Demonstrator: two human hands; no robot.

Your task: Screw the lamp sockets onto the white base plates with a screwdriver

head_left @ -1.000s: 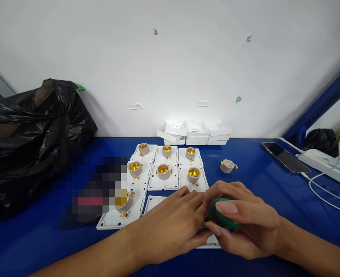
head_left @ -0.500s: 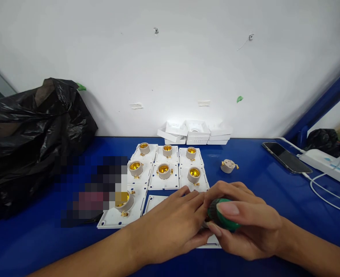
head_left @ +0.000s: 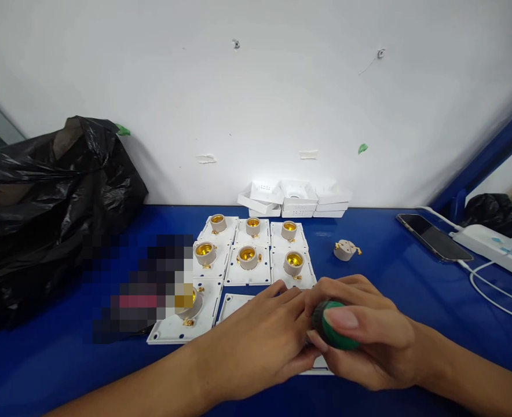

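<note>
Blue tabletop stands against a white wall. Right hand: thumb and fingers closed around a green-and-black screwdriver handle, tip hidden. Left hand: fingers bent down just beside the right fingers, above a white panel; whether they grip anything cannot be determined. Beyond the left fingers, seven beige lamp holders sit on white plates; a loose socket lies beyond the right fingers. Farther right, a power strip's blue label is unreadable.
</note>
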